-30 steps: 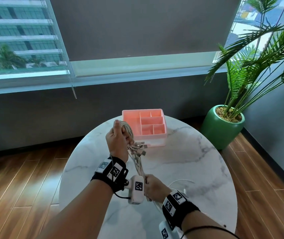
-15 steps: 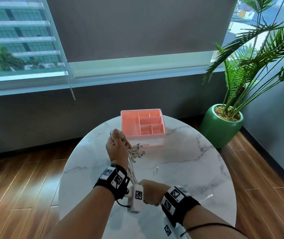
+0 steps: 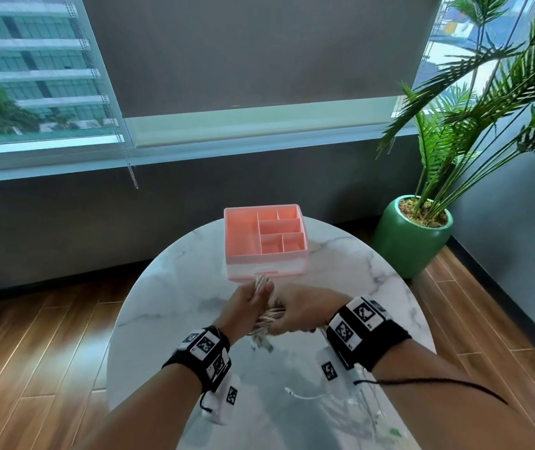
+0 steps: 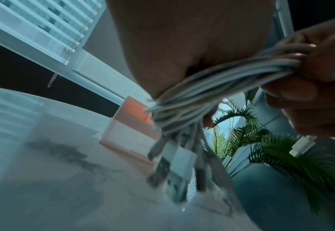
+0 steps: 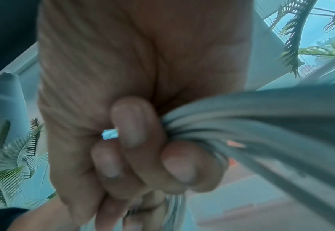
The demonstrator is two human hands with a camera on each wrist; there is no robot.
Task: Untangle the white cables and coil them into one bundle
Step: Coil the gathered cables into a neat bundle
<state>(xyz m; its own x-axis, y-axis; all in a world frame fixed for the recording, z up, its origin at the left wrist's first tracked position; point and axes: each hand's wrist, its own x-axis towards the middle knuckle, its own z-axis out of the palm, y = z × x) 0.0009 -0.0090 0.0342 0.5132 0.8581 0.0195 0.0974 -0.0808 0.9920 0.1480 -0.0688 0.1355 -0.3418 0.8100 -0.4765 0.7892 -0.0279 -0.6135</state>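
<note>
Round veined marble table (image 3: 175, 287); both fists, left hand (image 3: 243, 311) and right hand (image 3: 301, 311), clenched on smooth white cables (image 3: 267, 316); beyond grip, pink compartmented organizer (image 3: 240, 235).

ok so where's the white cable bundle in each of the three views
Head: the white cable bundle sits centre, between the left hand and right hand.
Left wrist: bundle runs centre to right, plugs hanging below.
Right wrist: bundle fills the right half, under curled fingers.
Shared landmark: pink organizer box, also.
</note>
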